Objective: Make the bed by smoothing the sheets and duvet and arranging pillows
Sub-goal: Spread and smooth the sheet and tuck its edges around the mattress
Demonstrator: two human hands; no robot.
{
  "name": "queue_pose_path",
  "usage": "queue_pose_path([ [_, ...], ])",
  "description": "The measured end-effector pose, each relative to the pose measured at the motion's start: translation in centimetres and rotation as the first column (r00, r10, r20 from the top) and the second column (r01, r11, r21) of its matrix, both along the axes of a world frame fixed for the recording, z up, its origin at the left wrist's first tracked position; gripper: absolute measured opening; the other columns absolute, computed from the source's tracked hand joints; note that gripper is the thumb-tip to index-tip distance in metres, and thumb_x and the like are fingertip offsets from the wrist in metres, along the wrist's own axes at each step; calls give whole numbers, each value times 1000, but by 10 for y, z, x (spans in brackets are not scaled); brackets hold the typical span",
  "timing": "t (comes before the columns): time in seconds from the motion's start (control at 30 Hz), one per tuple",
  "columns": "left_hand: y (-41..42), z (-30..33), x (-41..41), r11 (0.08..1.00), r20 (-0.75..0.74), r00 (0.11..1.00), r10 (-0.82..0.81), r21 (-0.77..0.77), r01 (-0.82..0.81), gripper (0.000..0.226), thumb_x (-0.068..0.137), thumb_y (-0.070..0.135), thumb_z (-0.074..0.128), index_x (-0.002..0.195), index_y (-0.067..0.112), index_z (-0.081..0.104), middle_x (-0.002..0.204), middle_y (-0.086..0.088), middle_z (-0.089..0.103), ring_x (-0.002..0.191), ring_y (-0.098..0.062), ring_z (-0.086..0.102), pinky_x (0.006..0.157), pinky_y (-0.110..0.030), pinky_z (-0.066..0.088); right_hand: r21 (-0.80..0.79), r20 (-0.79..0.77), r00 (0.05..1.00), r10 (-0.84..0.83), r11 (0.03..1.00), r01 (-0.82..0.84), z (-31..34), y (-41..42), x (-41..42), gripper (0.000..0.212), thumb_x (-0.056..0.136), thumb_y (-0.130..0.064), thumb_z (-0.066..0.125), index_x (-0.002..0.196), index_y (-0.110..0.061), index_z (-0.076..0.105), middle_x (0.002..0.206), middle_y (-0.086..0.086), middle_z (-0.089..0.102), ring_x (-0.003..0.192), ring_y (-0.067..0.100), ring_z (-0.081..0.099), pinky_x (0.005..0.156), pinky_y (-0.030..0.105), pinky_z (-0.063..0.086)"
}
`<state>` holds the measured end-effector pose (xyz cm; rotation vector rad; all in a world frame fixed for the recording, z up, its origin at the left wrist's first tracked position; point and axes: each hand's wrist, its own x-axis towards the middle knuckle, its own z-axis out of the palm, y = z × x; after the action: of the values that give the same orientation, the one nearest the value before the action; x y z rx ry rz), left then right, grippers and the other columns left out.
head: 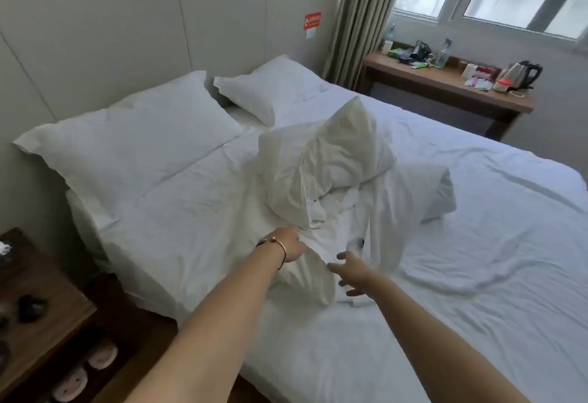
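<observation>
Both forearms reach in from the bed's near edge toward the bunched duvet (pixel 334 180). Left hand (pixel 291 248) pinches a fold at the heap's near-left corner; right hand (pixel 353 270) hangs just beside that fold, fingers spread, holding nothing. Step, likely: unbunching the duvet over the sheet (pixel 477 243). Next move needs a second grip, then pulling flat. Two pillows (pixel 133 138) lie beyond the heap at the headboard end.
</observation>
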<state>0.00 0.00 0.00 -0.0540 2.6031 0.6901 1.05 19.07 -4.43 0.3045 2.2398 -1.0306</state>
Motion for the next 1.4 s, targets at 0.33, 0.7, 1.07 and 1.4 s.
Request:
queue_pose_path([
  [0.33, -5, -14, -181, 996, -250, 968, 28, 87, -6, 81, 85, 50, 61, 150, 33, 15, 150, -4, 23, 137, -27, 23, 105, -43, 37, -216, -466, 804, -371, 928, 303, 15, -13, -175, 79, 89, -31, 68, 151, -30, 20, 147, 14, 36, 131, 30, 40, 93, 32, 39],
  [0.7, 18, -33, -318, 950, -206, 971, -121, 258, 174, 119, 74, 46, 72, 137, 48, -28, 135, -6, 38, 110, -30, 57, 92, -43, 50, -101, -566, 776, -278, 958, 270, 16, -10, -297, 86, 88, -24, 69, 151, -39, 12, 157, 4, 24, 143, 23, 29, 113, 35, 33],
  [1.07, -145, -1, -400, 764, -438, 897, -55, 560, 320, 83, 90, 20, 62, 149, 44, 8, 143, -3, 46, 108, -25, 59, 91, -28, 47, -79, -571, 731, -374, 911, 405, 37, -171, -350, 118, 70, -45, 83, 145, -51, -7, 161, 4, -7, 149, 17, 1, 116, 34, 17],
  [1.4, -405, 26, -545, 873, -595, 788, 156, 456, 172, 82, 89, 9, 59, 148, 46, 16, 149, -6, 39, 128, -31, 45, 99, -34, 41, -86, -383, 923, -37, 996, 4, 22, -412, -465, 99, 69, -68, 70, 141, -65, 3, 163, -2, -7, 150, 19, -3, 119, 41, 15],
])
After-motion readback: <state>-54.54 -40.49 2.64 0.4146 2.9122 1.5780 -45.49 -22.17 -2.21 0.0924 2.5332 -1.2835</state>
